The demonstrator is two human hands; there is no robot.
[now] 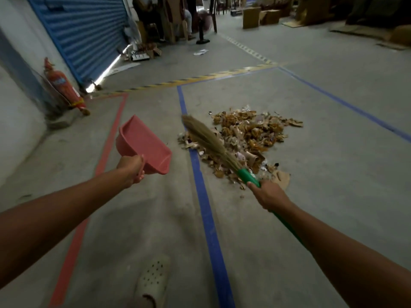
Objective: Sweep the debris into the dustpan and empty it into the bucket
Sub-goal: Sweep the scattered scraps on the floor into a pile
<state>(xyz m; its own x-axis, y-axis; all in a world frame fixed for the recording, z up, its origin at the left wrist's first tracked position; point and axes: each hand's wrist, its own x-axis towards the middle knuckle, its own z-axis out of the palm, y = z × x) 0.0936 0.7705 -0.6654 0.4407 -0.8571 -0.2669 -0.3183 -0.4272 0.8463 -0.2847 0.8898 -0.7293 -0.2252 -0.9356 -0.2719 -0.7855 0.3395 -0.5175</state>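
My left hand grips the handle of a pink dustpan, held above the floor left of the blue tape line, its mouth facing away from me. My right hand grips the green handle of a grass broom. The broom's bristles reach out over the left side of a pile of debris, made of dry brown leaves, paper and cardboard scraps on the concrete floor. No bucket is in view.
A red fire extinguisher leans against the left wall beside a blue roller shutter. Blue tape, red tape and a yellow-black stripe mark the floor. Cardboard boxes, furniture and a pedestal fan stand far back. My pale shoe shows below.
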